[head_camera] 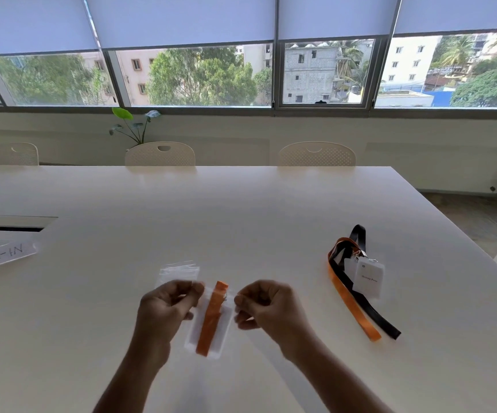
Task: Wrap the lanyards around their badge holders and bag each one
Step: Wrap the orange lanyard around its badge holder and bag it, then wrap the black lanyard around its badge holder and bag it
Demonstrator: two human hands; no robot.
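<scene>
A clear plastic bag (195, 338) hangs between my hands over the table, holding a white badge holder wrapped in an orange lanyard (211, 317). My left hand (166, 305) pinches the bag's top left edge and my right hand (263, 304) pinches its top right edge. Behind my left hand lie more clear empty bags (178, 271) flat on the table. To the right lie an orange lanyard (350, 302) and a black lanyard (372, 311), unwrapped, with white badge holders (369, 278) clipped to them.
The white table (241, 210) runs far back to white chairs (160, 154) and a window wall. A paper sign reading "CHECK-IN" (1, 257) lies at the left, near a cable slot (11, 223). The table's right edge falls off near the lanyards.
</scene>
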